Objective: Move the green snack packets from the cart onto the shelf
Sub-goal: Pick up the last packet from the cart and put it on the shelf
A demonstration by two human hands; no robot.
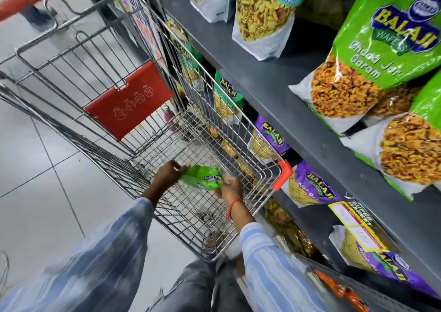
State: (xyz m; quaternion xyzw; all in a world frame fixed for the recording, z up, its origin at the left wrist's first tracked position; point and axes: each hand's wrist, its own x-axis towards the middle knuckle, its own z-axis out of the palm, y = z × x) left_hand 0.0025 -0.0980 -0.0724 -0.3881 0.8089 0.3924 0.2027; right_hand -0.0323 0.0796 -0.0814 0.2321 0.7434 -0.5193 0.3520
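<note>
both hands (199, 180) gripping green packet (202, 177) (inside cart (260, 168))

My sleeves (269, 259) are light blue with pale vertical stripes, loose, ending partway up the forearm. A thin red thread band (235, 204) circles my right wrist. Near me, dark grey trousers (202, 285).

Bright green packet (201, 176) center frame, silver cart (214, 130) with red flap (130, 99) upper left, blue-white striped sleeves (269, 264) along the bottom, purple bags (310, 185) right.
</note>
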